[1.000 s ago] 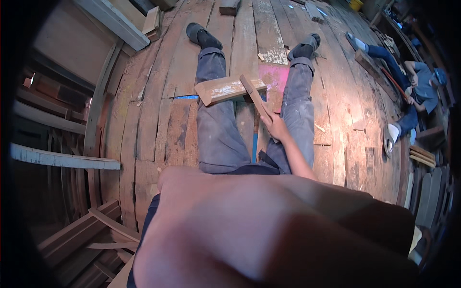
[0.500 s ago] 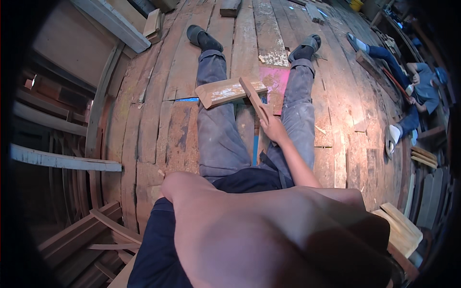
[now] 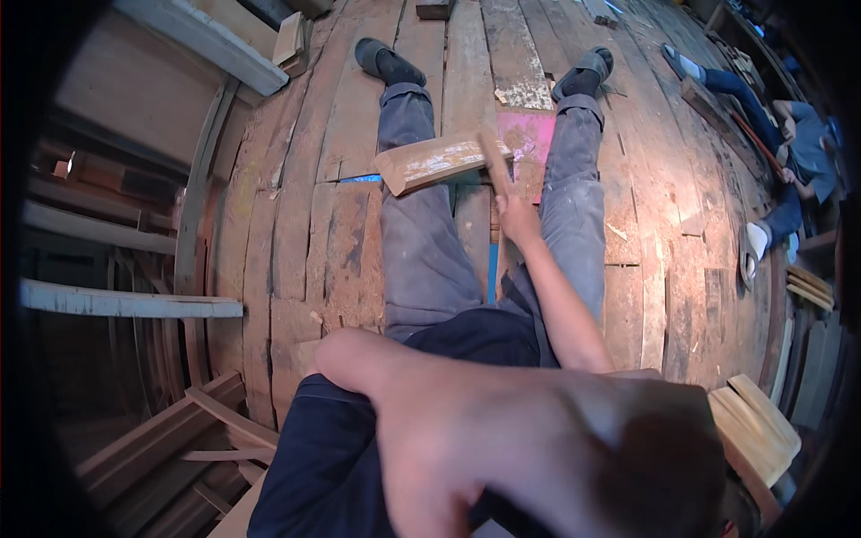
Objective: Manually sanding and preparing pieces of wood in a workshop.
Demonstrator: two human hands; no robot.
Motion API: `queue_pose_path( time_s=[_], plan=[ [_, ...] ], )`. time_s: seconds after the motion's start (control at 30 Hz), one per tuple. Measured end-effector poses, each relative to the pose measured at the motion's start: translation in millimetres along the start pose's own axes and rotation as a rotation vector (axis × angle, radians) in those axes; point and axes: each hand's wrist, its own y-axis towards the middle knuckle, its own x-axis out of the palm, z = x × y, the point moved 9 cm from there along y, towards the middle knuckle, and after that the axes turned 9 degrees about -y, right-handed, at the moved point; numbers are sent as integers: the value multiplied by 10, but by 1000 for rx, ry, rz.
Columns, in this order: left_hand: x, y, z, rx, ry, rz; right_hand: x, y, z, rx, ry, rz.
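My right hand [image 3: 518, 220] is closed round the lower end of a narrow, flat wooden stick [image 3: 496, 166]. The stick's upper part crosses in front of the right end of a wooden block [image 3: 444, 160], which lies across my left shin and reaches toward my other leg. White paint patches mark the block's upper face. Whether stick and block touch, I cannot tell. My bare left arm [image 3: 421, 372], bent at the elbow, passes close in front of me toward the right, dark and blurred there; I cannot make out its hand.
My legs in grey trousers [image 3: 421, 251] stretch over a plank floor [image 3: 291, 233], with a pink board [image 3: 529, 134] between them. Timber frames [image 3: 130, 308] stand at left, and wooden pieces [image 3: 758, 426] at lower right. Another person [image 3: 812, 148] sits at far right.
The whole view has shifted slightly. The stick in my right hand has turned more upright, and my left arm close to me has moved to the right.
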Motion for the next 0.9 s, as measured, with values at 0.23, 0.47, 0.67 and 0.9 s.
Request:
queue_pose_path(
  time_s=[0.23,0.47,0.67,0.9],
  plan=[
    [-1316,-1456,-506,-660,20,216,173,-137,-187,-127,35,-102],
    [-2168,-3029,-584,-742,-46,707,110,-276,-512,-319,236,-149],
    [-2253,-2981,-811,-862,-8,622,147,17,84,-50,148,-106],
    [-2226,-3042,-718,-868,-50,763,145,-125,-350,-352,117,-147]
  ],
)
